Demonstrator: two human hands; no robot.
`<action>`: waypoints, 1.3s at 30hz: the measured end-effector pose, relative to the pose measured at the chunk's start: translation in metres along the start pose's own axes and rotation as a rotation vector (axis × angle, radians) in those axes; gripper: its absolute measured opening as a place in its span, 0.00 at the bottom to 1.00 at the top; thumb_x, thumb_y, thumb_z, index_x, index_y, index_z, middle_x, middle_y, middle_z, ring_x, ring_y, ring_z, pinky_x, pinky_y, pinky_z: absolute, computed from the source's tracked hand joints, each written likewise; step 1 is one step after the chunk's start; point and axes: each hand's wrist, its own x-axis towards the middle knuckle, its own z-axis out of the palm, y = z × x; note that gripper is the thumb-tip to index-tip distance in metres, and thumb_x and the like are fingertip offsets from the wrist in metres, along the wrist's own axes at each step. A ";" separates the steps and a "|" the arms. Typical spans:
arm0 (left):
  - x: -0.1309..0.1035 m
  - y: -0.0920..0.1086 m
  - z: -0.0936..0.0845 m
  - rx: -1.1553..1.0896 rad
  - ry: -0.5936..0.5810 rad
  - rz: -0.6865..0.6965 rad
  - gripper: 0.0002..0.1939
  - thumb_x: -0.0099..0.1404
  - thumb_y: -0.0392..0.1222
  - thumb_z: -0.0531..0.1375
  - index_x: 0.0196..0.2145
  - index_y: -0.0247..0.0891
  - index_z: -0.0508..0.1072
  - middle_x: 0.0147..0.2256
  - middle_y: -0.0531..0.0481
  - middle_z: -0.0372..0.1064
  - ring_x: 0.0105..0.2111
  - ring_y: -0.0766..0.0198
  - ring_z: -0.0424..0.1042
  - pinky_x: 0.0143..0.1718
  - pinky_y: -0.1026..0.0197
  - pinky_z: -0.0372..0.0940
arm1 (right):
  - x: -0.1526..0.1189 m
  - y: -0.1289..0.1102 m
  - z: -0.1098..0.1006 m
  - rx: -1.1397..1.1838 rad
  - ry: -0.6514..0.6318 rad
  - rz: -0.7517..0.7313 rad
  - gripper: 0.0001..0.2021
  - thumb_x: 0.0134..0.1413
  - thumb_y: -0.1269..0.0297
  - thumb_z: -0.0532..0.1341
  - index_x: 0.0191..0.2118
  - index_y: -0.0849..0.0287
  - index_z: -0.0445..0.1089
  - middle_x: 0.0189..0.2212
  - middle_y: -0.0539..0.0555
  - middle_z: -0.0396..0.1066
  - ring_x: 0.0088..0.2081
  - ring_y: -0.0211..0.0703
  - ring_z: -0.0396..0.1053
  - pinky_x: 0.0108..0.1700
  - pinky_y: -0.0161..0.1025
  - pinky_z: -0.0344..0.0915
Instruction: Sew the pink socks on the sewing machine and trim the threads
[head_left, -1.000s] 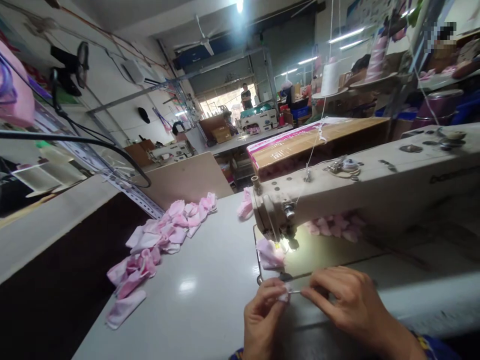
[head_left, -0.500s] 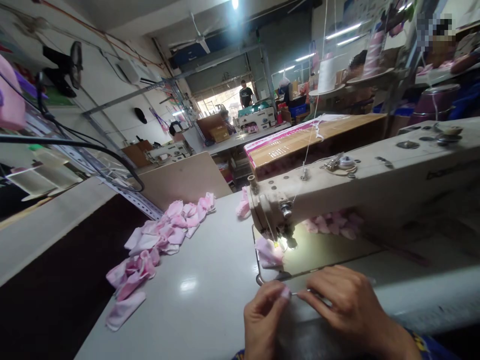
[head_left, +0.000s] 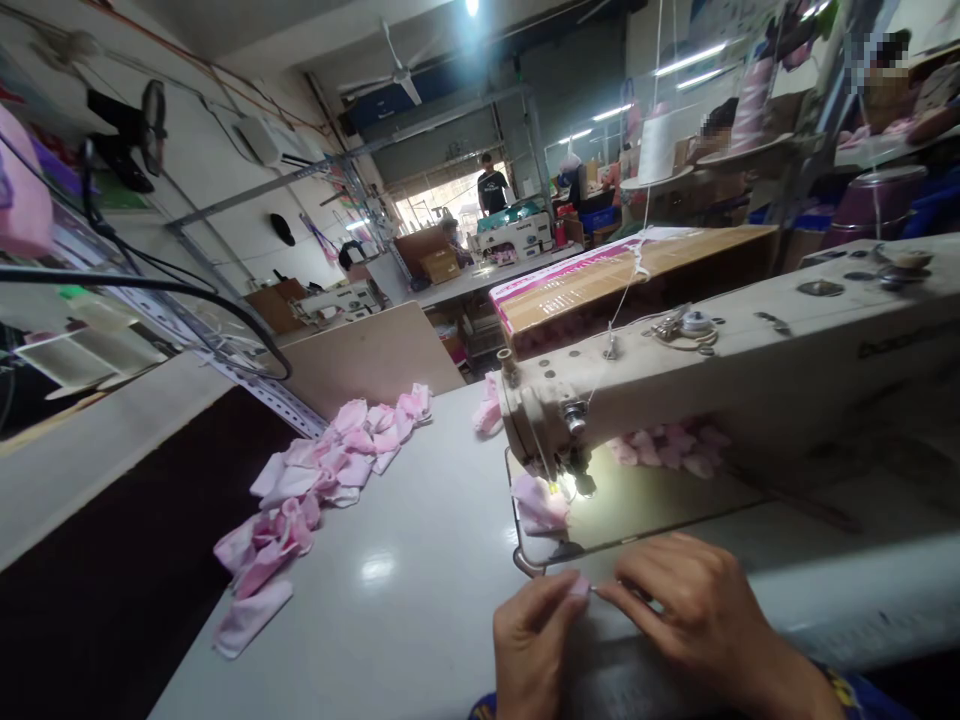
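Small pink piece: pinched in my left fingertips, just in front of the sewing machine's plate; most of it is hidden by my fingers.
Left hand: thumb and index finger closed on that piece, the other fingers curled behind.
Right hand: thumb and index finger closed on a thin rod, whose short visible end points at the small pink piece; whether it enters the cloth I cannot tell.
Sewing machine: its arm stretches away to my right, with a lit needle area.
Lilac-pink cloth: lies at the lit needle area, beyond my hands.
Bunched pink pieces: beneath the machine's arm.
Lone pink piece: just left of the machine's head, on the white table.
Long pile of pink pieces: on the table's left side, running up towards a tan board.
Cardboard box: behind the machine.
White thread cone: above the box, on a round holder.
Person in a dark shirt: far back, by the bright opening.
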 end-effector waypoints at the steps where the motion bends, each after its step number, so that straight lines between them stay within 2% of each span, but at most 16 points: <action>1: -0.001 -0.001 0.000 0.007 -0.010 0.004 0.10 0.55 0.49 0.66 0.29 0.42 0.81 0.28 0.49 0.78 0.29 0.61 0.76 0.33 0.69 0.70 | 0.000 0.000 0.000 0.003 -0.001 0.002 0.19 0.67 0.60 0.51 0.23 0.57 0.64 0.18 0.47 0.64 0.22 0.38 0.62 0.29 0.37 0.48; 4: -0.004 -0.005 -0.003 0.001 -0.016 0.000 0.09 0.57 0.47 0.65 0.32 0.41 0.81 0.30 0.49 0.77 0.32 0.61 0.75 0.35 0.68 0.70 | 0.000 -0.001 0.000 0.030 -0.010 0.017 0.20 0.67 0.58 0.51 0.23 0.57 0.63 0.18 0.47 0.65 0.22 0.38 0.63 0.29 0.37 0.49; 10: -0.009 -0.006 -0.007 -0.103 0.092 -0.103 0.15 0.53 0.46 0.68 0.37 0.37 0.77 0.27 0.50 0.74 0.28 0.64 0.73 0.31 0.68 0.69 | 0.000 0.003 -0.006 0.034 -0.018 0.042 0.18 0.66 0.57 0.52 0.25 0.57 0.66 0.20 0.49 0.67 0.23 0.39 0.65 0.30 0.37 0.50; 17: -0.014 0.007 0.008 -0.257 0.190 -0.139 0.18 0.49 0.46 0.70 0.37 0.38 0.73 0.23 0.54 0.73 0.27 0.66 0.73 0.32 0.69 0.67 | 0.001 0.002 -0.009 0.042 -0.016 0.002 0.15 0.65 0.60 0.53 0.27 0.58 0.66 0.21 0.50 0.67 0.24 0.40 0.63 0.31 0.38 0.49; 24: -0.013 0.005 0.009 -0.282 0.192 -0.150 0.20 0.47 0.43 0.70 0.38 0.39 0.72 0.22 0.55 0.73 0.25 0.68 0.71 0.30 0.70 0.65 | 0.004 -0.001 -0.011 0.055 0.013 -0.089 0.15 0.63 0.64 0.55 0.24 0.58 0.62 0.18 0.47 0.62 0.22 0.38 0.58 0.29 0.38 0.46; 29: -0.014 -0.006 0.003 -0.231 0.104 -0.145 0.21 0.49 0.43 0.70 0.41 0.40 0.71 0.24 0.54 0.73 0.26 0.65 0.73 0.30 0.68 0.67 | 0.004 0.002 -0.009 0.042 0.022 -0.104 0.16 0.64 0.64 0.54 0.23 0.57 0.62 0.17 0.46 0.61 0.21 0.37 0.58 0.28 0.38 0.46; 31: -0.012 -0.007 -0.002 -0.160 0.085 -0.074 0.18 0.53 0.44 0.69 0.40 0.40 0.72 0.26 0.53 0.73 0.28 0.64 0.73 0.31 0.67 0.67 | 0.002 0.005 -0.007 0.045 -0.004 -0.093 0.17 0.65 0.63 0.54 0.23 0.57 0.62 0.17 0.46 0.62 0.21 0.37 0.59 0.28 0.37 0.47; 34: 0.000 0.002 -0.010 0.100 -0.023 0.214 0.08 0.63 0.45 0.60 0.35 0.40 0.75 0.30 0.49 0.72 0.32 0.62 0.73 0.33 0.64 0.67 | -0.002 0.012 -0.002 0.079 -0.115 -0.058 0.18 0.64 0.58 0.54 0.23 0.57 0.63 0.17 0.46 0.64 0.21 0.36 0.62 0.27 0.36 0.48; 37: 0.022 0.015 -0.010 0.572 -0.010 0.594 0.11 0.66 0.40 0.54 0.32 0.39 0.75 0.30 0.46 0.70 0.32 0.59 0.68 0.32 0.60 0.63 | -0.004 0.016 0.003 0.088 -0.287 -0.018 0.15 0.59 0.57 0.58 0.23 0.56 0.66 0.17 0.46 0.67 0.21 0.36 0.64 0.25 0.36 0.48; 39: 0.037 0.019 -0.004 0.907 0.032 0.727 0.07 0.64 0.37 0.56 0.35 0.38 0.74 0.29 0.47 0.69 0.30 0.58 0.65 0.31 0.57 0.60 | -0.001 0.015 0.004 0.071 -0.420 0.015 0.10 0.55 0.59 0.61 0.25 0.55 0.70 0.18 0.47 0.70 0.22 0.39 0.67 0.25 0.36 0.49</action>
